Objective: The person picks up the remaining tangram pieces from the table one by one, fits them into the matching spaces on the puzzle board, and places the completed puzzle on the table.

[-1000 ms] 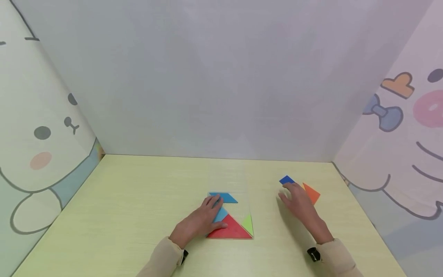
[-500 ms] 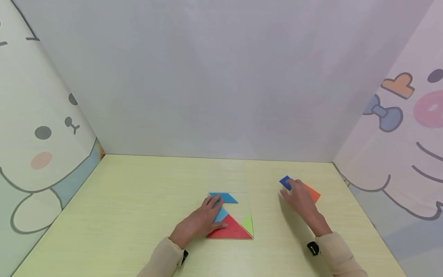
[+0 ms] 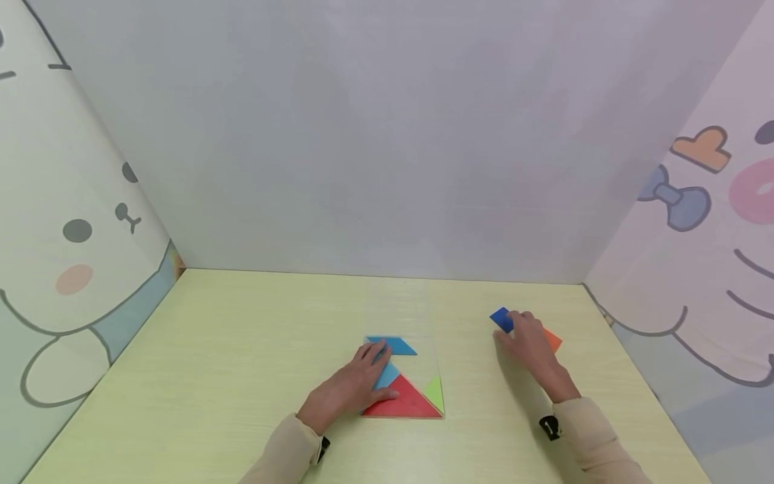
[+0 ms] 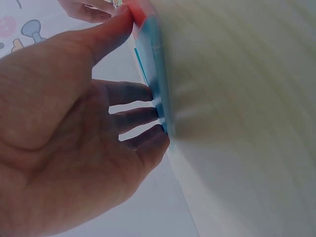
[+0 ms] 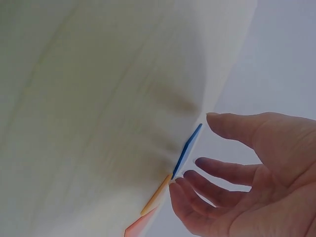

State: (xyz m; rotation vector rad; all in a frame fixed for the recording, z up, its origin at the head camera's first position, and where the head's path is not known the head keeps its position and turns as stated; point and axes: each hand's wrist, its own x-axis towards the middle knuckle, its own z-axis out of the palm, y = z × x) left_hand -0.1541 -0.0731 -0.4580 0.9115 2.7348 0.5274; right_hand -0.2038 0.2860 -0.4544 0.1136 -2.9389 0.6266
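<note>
My left hand [image 3: 353,382] rests with spread fingers on flat tangram pieces set in a clear, shallow tray [image 3: 432,346]. Under or beside it are a blue four-sided piece [image 3: 402,346], a light blue piece [image 3: 388,374] and a red triangle [image 3: 410,401]. A green triangle [image 3: 435,393] lies at the tray's right side. My right hand [image 3: 532,344] is over loose pieces farther right, thumb apart from the fingers. Its fingertips are at a dark blue piece [image 5: 185,150] and a yellow piece [image 5: 157,195]; whether they touch is unclear. An orange piece [image 3: 553,339] is partly hidden behind it.
The pale wood-patterned table [image 3: 242,336] meets a plain grey-white back wall [image 3: 387,134]. Side panels with cartoon figures [image 3: 683,202] stand left and right. A clear sheet or lid [image 3: 396,306] extends behind the tray.
My right hand has shifted slightly right and its fingers have come over the dark blue piece, hiding the yellow piece from the head view. My left hand stays on the tray.
</note>
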